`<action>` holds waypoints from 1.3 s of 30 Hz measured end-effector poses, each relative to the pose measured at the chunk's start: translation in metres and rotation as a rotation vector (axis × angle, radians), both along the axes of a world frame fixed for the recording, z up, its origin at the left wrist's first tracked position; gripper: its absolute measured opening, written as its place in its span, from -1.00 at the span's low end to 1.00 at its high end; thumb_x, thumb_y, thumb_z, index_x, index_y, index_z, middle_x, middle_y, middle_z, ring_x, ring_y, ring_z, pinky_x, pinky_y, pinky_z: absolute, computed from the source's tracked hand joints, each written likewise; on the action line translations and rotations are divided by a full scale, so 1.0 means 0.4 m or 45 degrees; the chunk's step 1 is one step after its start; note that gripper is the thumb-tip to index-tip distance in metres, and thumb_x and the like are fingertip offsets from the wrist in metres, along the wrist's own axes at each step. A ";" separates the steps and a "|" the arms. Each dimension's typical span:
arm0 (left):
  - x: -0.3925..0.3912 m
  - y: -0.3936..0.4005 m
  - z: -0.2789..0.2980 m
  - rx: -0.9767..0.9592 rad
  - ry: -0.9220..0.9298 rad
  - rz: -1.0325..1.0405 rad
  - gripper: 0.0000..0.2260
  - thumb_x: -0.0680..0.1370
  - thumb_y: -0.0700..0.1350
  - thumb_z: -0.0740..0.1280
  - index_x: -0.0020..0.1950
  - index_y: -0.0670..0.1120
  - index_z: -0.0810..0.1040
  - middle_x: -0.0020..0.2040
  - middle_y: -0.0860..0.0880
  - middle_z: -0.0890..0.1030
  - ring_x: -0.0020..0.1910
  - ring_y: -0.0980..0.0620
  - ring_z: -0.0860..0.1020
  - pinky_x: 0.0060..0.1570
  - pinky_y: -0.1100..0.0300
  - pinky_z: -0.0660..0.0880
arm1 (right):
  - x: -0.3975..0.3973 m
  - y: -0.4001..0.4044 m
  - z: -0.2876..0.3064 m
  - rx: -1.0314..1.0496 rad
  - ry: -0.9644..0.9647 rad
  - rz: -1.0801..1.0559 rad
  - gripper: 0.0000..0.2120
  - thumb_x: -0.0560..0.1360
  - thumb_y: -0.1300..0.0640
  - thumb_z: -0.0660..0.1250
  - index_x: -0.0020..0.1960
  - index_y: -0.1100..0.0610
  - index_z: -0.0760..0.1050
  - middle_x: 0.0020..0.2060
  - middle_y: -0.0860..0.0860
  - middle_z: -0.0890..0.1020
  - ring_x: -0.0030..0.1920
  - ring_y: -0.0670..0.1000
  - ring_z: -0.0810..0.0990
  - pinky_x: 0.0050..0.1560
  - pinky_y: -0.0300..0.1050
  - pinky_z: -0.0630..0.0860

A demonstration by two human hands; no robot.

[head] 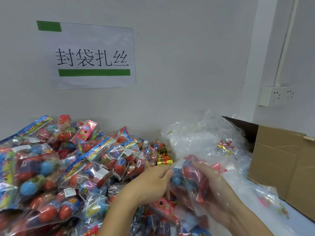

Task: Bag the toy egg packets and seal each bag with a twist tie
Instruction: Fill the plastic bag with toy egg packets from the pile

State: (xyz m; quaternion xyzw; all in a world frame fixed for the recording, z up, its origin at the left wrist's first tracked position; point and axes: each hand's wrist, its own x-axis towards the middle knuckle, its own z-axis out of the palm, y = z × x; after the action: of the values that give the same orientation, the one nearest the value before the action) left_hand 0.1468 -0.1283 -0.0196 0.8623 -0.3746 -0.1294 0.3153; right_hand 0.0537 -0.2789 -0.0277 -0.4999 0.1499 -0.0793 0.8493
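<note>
A paper sign (pixel 93 57) on the wall reads "封袋扎丝" between green bars. Below it, a big heap of toy egg packets (pixel 68 167) covers the table, their print too blurred to read. A cardboard box (pixel 281 167) stands at right, beside a pile of clear bags (pixel 204 137) and gold twist ties (pixel 225 149). Both hands hold one clear bag of eggs (pixel 190 178): the left hand (pixel 151 183) pinches its edge, and the right hand (pixel 216 193) is inside the plastic, fingers curled around it.

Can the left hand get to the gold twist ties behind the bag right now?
Probably not yet. The left hand is gripping the bag along with the right hand. The gold twist ties lie just beyond, uncovered, so letting go would leave the way free.
</note>
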 end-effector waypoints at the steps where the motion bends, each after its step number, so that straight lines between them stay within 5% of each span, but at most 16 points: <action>1: 0.000 -0.001 0.001 -0.005 0.004 0.000 -0.66 0.72 0.04 0.02 0.25 -0.08 0.52 0.18 -0.13 0.62 0.20 -0.10 0.55 0.24 0.02 0.46 | -0.002 0.003 0.003 -0.033 -0.012 0.008 -0.81 0.45 0.03 0.45 -0.12 0.15 0.72 0.04 0.30 0.69 -0.07 0.22 0.67 0.11 0.17 0.59; 4: -0.001 0.000 0.005 -0.015 -0.002 0.015 -0.70 0.71 0.05 0.06 0.28 0.03 0.52 0.17 -0.05 0.65 0.18 -0.07 0.58 0.20 0.00 0.50 | -0.006 -0.006 -0.001 0.006 -0.096 0.002 -0.79 0.45 0.12 0.41 -0.26 0.22 0.70 -0.25 0.24 0.70 -0.37 0.13 0.68 -0.40 -0.10 0.61; 7: 0.003 0.000 0.003 -0.042 -0.095 0.055 -0.76 0.69 0.04 0.16 0.25 0.05 0.56 0.15 0.05 0.63 0.09 0.06 0.59 0.12 0.10 0.55 | -0.005 -0.008 -0.005 -0.035 -0.083 -0.074 -0.71 0.38 0.06 0.46 -0.01 0.24 0.59 -0.15 0.24 0.57 -0.27 0.18 0.57 -0.27 -0.11 0.51; 11: 0.005 -0.008 0.008 -0.156 -0.203 0.122 -0.80 0.65 0.05 0.26 0.17 0.07 0.63 0.00 0.13 0.63 -0.04 0.23 0.57 -0.02 0.28 0.53 | -0.005 -0.003 -0.003 -0.003 -0.044 -0.145 -0.71 0.47 0.03 0.45 -0.03 0.28 0.58 -0.22 0.22 0.64 -0.44 0.09 0.64 -0.53 -0.13 0.53; 15: 0.004 -0.011 0.011 -0.197 -0.258 0.136 -0.79 0.67 0.00 0.24 0.09 0.06 0.69 -0.24 0.13 0.62 -0.27 0.26 0.54 -0.22 0.40 0.46 | 0.007 -0.010 -0.011 -0.012 -0.053 -0.161 -0.63 0.45 -0.11 0.45 0.11 0.14 0.64 -0.10 0.13 0.75 -0.15 0.13 0.71 -0.27 -0.01 0.65; 18: 0.008 -0.011 0.005 -0.177 -0.282 0.147 -0.81 0.66 -0.04 0.27 0.03 0.05 0.70 -0.32 0.14 0.56 -0.41 0.25 0.44 -0.37 0.39 0.36 | 0.012 -0.011 -0.013 -0.047 -0.059 -0.141 -0.69 0.38 -0.15 0.47 -0.04 0.05 0.72 -0.07 0.13 0.74 -0.15 0.13 0.71 -0.12 0.04 0.62; 22: 0.009 -0.011 0.001 -0.130 -0.254 0.139 -0.82 0.63 -0.04 0.33 0.11 0.01 0.71 -0.24 0.14 0.61 -0.34 0.31 0.50 -0.26 0.36 0.45 | 0.009 -0.008 -0.005 -0.114 0.013 -0.050 -0.73 0.34 -0.12 0.47 -0.09 0.04 0.70 -0.06 0.20 0.73 -0.11 0.21 0.71 -0.09 0.02 0.58; 26: 0.005 -0.012 0.001 -0.131 -0.295 0.203 -0.85 0.62 -0.07 0.34 0.05 0.00 0.73 -0.15 0.06 0.69 -0.16 0.11 0.62 -0.01 0.04 0.60 | -0.001 -0.017 -0.005 -0.174 0.051 -0.097 -0.72 0.49 -0.03 0.41 -0.31 0.10 0.68 -0.23 0.15 0.69 -0.27 0.15 0.70 -0.32 -0.07 0.59; 29: 0.009 -0.013 -0.003 -0.182 -0.403 0.279 -0.83 0.61 -0.08 0.34 -0.06 -0.03 0.73 -0.30 0.11 0.61 -0.22 0.06 0.59 -0.06 0.01 0.59 | -0.012 -0.010 0.006 -0.244 0.119 -0.153 -0.72 0.47 -0.04 0.43 -0.21 0.18 0.64 -0.27 0.19 0.55 -0.24 0.16 0.54 -0.19 -0.03 0.48; 33: 0.014 -0.016 -0.007 -0.233 -0.473 0.342 -0.80 0.61 -0.06 0.33 -0.18 -0.03 0.66 -0.40 0.12 0.47 -0.30 0.04 0.47 -0.06 -0.01 0.56 | -0.021 -0.019 0.014 -0.406 0.193 -0.180 -0.56 0.49 -0.01 0.37 -0.52 0.15 0.54 -0.54 0.16 0.43 -0.60 0.07 0.39 -0.59 -0.22 0.28; 36: 0.011 -0.017 -0.006 -0.242 -0.444 0.331 -0.82 0.62 -0.04 0.32 -0.08 0.00 0.69 -0.30 0.13 0.57 -0.20 0.06 0.56 -0.01 0.00 0.57 | -0.022 -0.029 0.013 -0.321 0.173 -0.159 -0.51 0.52 0.06 0.38 -0.55 0.18 0.48 -0.56 0.14 0.45 -0.65 0.04 0.40 -0.67 -0.27 0.27; 39: 0.007 -0.016 -0.005 -0.224 -0.396 0.296 -0.84 0.63 -0.03 0.31 0.00 0.04 0.70 -0.22 0.16 0.61 -0.14 0.10 0.58 0.02 -0.01 0.58 | -0.014 -0.032 0.011 -0.072 0.039 -0.123 -0.70 0.46 0.17 0.40 -0.44 0.17 0.61 -0.46 0.12 0.55 -0.54 0.01 0.52 -0.58 -0.24 0.44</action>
State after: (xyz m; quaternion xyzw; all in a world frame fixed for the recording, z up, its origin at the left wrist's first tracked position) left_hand 0.1496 -0.1349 -0.0216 0.8784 -0.3268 0.0756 0.3405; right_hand 0.0482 -0.2918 -0.0232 -0.5171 0.1847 -0.1169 0.8275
